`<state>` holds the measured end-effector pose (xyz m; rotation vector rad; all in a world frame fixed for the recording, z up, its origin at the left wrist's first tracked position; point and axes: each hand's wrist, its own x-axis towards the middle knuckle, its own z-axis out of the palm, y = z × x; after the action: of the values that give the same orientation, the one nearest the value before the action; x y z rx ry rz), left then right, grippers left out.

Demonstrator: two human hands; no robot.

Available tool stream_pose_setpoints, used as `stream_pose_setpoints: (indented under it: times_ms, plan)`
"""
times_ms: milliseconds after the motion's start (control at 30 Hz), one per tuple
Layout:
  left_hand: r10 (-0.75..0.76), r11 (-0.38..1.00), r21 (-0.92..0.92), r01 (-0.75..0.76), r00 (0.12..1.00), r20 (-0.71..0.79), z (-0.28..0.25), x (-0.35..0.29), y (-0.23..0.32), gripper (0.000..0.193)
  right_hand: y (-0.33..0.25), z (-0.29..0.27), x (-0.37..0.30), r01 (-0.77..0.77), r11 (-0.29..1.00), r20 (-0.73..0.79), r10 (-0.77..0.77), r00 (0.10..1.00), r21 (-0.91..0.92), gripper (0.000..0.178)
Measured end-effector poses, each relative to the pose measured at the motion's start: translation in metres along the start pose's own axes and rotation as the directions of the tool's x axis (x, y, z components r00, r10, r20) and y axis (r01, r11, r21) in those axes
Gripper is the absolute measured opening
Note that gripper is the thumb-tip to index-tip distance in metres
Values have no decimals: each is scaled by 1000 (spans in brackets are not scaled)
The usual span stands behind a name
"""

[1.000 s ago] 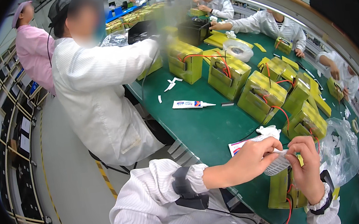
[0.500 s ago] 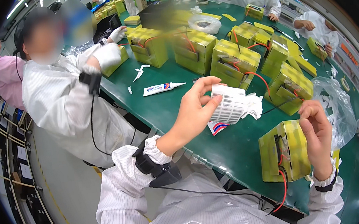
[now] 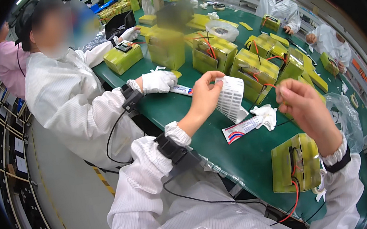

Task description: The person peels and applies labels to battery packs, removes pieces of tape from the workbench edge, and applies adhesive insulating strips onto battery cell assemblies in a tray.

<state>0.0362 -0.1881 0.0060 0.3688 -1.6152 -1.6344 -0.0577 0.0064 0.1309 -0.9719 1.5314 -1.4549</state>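
My left hand [image 3: 205,98] pinches a curling strip of white printed labels [image 3: 231,97] between thumb and fingers, above the table. My right hand [image 3: 302,104] is raised to the right of the strip, apart from it. Its thumb and forefinger press together; whatever may be between them is too small to make out. Below the strip lies a white tube [image 3: 241,129] with red and blue marks, a crumpled white tissue [image 3: 265,115] at its end. Nearest my right forearm stands a yellow-wrapped battery pack [image 3: 295,163] with red and black wires.
Several more wired yellow packs [image 3: 254,73] stand across the green table [image 3: 206,143]. At left, a co-worker's gloved hand [image 3: 159,81] touches another tube [image 3: 182,89]. A clear plastic bag [image 3: 348,117] lies at right, and a tape roll [image 3: 222,30] sits farther back.
My right hand has risen and moved left, away from the near pack. The label strip now hangs longer from my left hand. The co-worker's gloved hand has come down onto the other tube.
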Motion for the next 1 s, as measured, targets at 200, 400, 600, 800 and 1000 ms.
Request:
stream_pose_setpoints:
  times_ms: [200, 400, 600, 800, 1000]
  plan:
    - [397, 909, 179, -378, 914, -85, -40, 81, 51, 19, 9, -13, -55, 7, 1000, -180, -2, 984, 25, 13]
    - [597, 731, 429, -531, 802, -25, -12, 225, 74, 19, 25, -47, -115, 125, 991, -464, -88, 881, 49, 13]
    - [619, 548, 697, -462, 785, 33, 22, 294, 36, 26, 36, -77, -157, 128, 992, -643, -84, 761, 23, 14]
    - [281, 633, 738, -232, 958, 59, 47, 337, -18, 23, 44, -92, -174, 176, 984, -746, -94, 660, 32, 17]
    - [49, 827, 483, -287, 893, 447, 74, 346, -39, 71, 54, -102, -172, 139, 990, -791, -62, 608, 30, 18]
